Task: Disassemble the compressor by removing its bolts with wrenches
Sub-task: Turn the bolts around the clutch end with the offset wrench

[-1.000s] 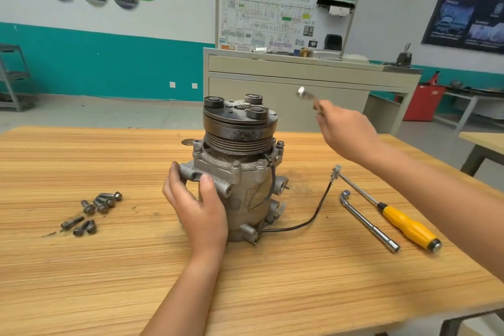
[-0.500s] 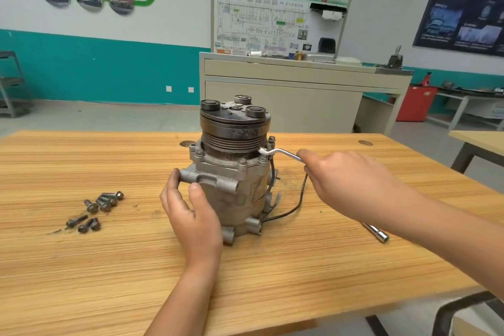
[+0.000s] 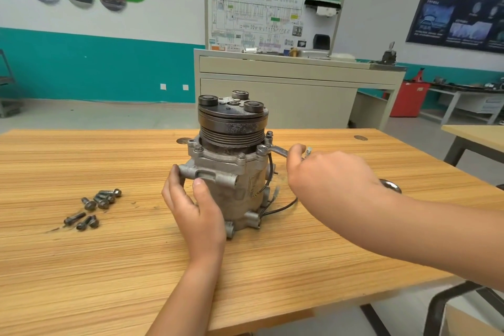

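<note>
A grey metal compressor (image 3: 231, 172) with a dark pulley on top stands upright in the middle of the wooden table (image 3: 109, 267). My left hand (image 3: 195, 207) grips its near left side, thumb and fingers curled round a lug. My right hand (image 3: 327, 172) holds a silver wrench (image 3: 275, 150) whose ring end sits on a bolt (image 3: 262, 149) at the right of the upper flange. Another bolt (image 3: 269, 134) stands raised just behind it. Several removed bolts (image 3: 94, 207) lie on the table to the left.
A black cable (image 3: 281, 209) runs from the compressor's right side onto the table. A metal tool end (image 3: 392, 185) shows past my right wrist. A beige cabinet (image 3: 286, 90) with a display board stands behind the table, and another table (image 3: 474, 136) at the right.
My right hand came down from the air with the wrench and set its end on the flange bolt at the right. My left hand has stayed gripping the compressor.
</note>
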Demonstrator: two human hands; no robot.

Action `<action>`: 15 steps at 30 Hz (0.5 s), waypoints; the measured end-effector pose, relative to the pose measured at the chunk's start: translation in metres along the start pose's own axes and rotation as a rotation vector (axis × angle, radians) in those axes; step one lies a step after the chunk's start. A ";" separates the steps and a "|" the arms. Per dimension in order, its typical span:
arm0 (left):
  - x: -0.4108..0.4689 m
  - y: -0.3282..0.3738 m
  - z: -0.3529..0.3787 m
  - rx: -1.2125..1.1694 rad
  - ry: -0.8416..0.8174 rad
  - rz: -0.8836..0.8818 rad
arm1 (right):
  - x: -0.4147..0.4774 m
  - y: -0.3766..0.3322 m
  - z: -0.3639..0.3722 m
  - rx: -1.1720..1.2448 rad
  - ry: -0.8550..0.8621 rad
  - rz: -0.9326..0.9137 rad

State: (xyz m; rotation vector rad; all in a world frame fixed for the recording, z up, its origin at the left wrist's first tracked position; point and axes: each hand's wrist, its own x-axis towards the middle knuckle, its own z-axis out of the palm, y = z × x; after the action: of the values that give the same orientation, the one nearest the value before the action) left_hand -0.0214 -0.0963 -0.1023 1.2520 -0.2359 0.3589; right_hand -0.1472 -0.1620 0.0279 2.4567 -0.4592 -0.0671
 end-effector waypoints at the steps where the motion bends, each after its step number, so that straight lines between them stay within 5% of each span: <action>1: 0.000 0.000 0.000 0.001 0.002 0.001 | -0.001 -0.004 -0.002 -0.005 -0.023 0.001; 8: 0.001 0.004 0.000 -0.006 -0.032 0.016 | -0.001 -0.001 -0.016 -0.033 -0.076 -0.047; 15: 0.014 0.013 -0.006 0.119 -0.142 0.225 | -0.002 0.003 -0.037 -0.109 -0.079 -0.049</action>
State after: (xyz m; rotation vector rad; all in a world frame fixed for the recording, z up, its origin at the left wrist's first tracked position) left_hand -0.0136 -0.0855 -0.0875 1.3737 -0.4852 0.4838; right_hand -0.1442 -0.1424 0.0594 2.3647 -0.4179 -0.2050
